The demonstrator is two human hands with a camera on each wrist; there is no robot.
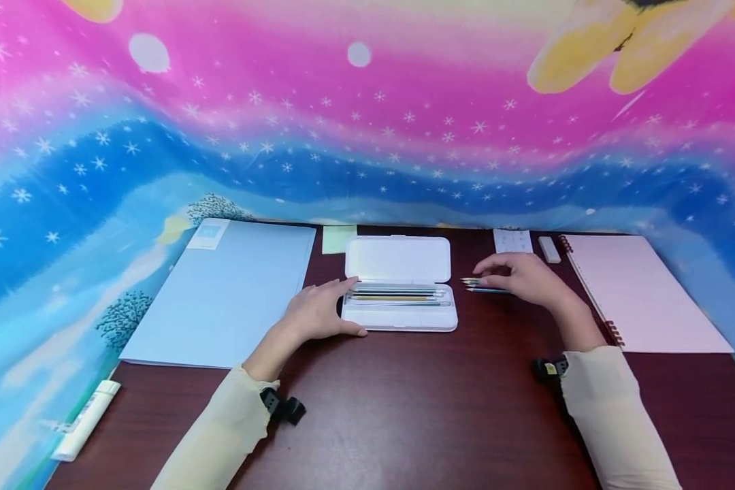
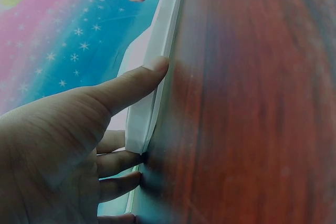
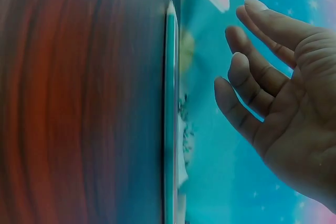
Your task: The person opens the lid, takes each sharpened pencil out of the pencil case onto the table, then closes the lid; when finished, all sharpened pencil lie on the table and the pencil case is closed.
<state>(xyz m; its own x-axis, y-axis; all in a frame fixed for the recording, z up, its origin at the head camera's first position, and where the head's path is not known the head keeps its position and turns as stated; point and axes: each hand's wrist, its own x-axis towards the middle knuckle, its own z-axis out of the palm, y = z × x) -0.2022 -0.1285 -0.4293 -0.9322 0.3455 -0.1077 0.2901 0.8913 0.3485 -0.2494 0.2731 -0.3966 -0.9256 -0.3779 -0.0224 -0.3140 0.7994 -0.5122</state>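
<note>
Pencils [image 1: 485, 286] lie on the dark wooden desk [image 1: 404, 408] under the loose-fingered right hand [image 1: 520, 279], starry cloth [image 1: 367, 136] behind.

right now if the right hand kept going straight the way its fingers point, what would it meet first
The right hand points left over the loose pencils; beyond them the first thing in line is probably the open white case, though depth is hard to judge.
</note>
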